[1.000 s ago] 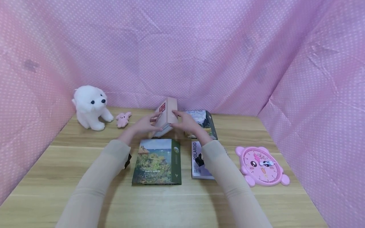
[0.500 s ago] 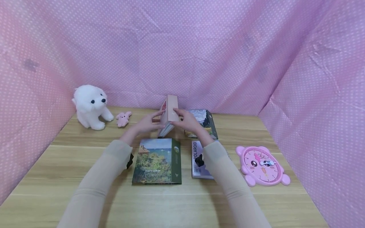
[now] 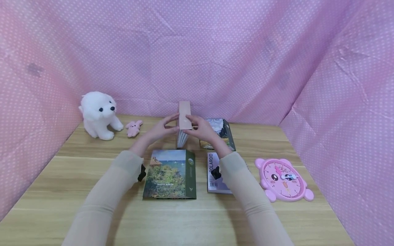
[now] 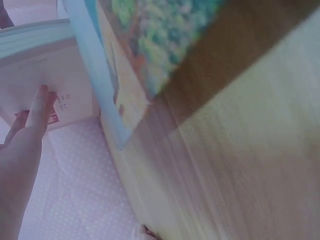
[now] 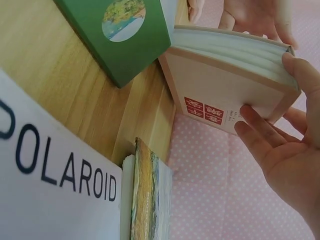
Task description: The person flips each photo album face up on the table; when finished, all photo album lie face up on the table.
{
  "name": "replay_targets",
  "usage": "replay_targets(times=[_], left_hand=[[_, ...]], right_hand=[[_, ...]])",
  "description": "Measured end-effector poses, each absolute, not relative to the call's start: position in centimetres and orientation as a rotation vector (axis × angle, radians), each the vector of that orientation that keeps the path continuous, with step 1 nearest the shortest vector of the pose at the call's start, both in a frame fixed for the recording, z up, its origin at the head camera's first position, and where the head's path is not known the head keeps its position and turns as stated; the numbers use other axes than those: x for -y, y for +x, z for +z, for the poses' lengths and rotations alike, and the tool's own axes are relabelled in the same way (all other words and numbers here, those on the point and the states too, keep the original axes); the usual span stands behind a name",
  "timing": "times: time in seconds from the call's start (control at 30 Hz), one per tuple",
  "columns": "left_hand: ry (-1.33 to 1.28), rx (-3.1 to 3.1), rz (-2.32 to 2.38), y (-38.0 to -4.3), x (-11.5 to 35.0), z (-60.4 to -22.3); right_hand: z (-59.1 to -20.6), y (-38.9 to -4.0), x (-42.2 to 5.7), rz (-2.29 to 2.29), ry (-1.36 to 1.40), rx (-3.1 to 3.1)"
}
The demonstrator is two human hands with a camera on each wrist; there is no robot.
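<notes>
A thick book [image 3: 184,116] with a pale pink cover stands upright on the table near the back, its spine turned up and its page edges toward me. Red printed characters mark the cover in both wrist views. My left hand [image 3: 160,131] holds it from the left, fingers lying along that cover [image 4: 75,75]. From the other side my right hand [image 3: 203,130] grips it, thumb at the corner by the pages and fingertips on the opposite cover [image 5: 200,75]. Part of the left hand is hidden behind the book in the right wrist view.
In front lies a green photo album [image 3: 169,174] with a painted cover. A POLAROID book [image 3: 217,186] lies under the right forearm, another painted album [image 3: 220,131] behind it. A pink clock [image 3: 283,179] sits right; a white plush dog [image 3: 100,116] and small pink plush [image 3: 133,128] sit left.
The pink book has turned from leaning over to the left to standing upright, its spine now squarely up. Both hands have stayed on it, moving slightly with it.
</notes>
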State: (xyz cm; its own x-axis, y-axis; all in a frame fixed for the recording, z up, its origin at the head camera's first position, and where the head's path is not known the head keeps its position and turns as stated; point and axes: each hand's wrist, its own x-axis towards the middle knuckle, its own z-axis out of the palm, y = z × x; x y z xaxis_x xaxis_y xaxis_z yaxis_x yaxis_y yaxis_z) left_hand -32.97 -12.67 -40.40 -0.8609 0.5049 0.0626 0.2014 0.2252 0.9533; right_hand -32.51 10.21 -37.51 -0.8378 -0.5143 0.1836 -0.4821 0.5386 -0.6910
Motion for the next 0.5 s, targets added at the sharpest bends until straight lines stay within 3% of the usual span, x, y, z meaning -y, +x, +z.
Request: replay_targets(times=[0.2, 0.5], left_hand=[[0.653, -2.131, 1.784, -31.6, 12.3, -38.4], [0.611, -2.252, 1.714, -32.6, 13.3, -39.7]], right_hand=[[-37.4, -32.3, -10.1, -1.268, -0.889, -2.668], [-38.5, -32.5, -9.7, -1.329, -0.827, -2.617]])
